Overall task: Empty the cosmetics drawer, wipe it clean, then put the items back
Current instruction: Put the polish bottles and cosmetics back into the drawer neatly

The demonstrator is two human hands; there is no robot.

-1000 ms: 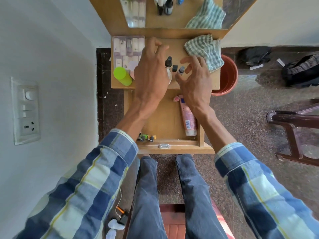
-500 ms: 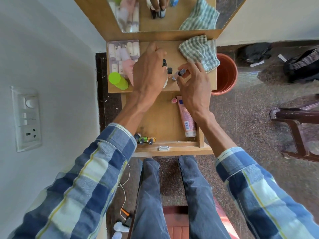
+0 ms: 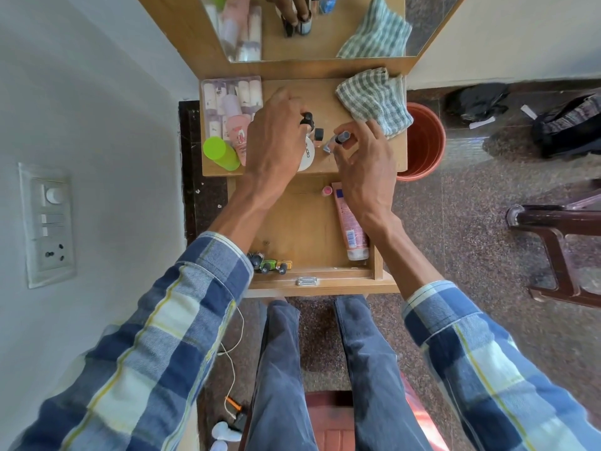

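Fingers of the right hand pinch a small dark-capped vial and hold it tilted just above the tabletop. The left hand curls around a dark-capped bottle, its palm over a white round jar. A second small black-capped bottle stands between the hands. Left of them sit a pink tube, a clear case of small bottles and a green-capped container. A checked cloth lies at the right rear corner. Below, the open drawer holds a pink tube with a white cap, a small pink item and tiny toy vehicles.
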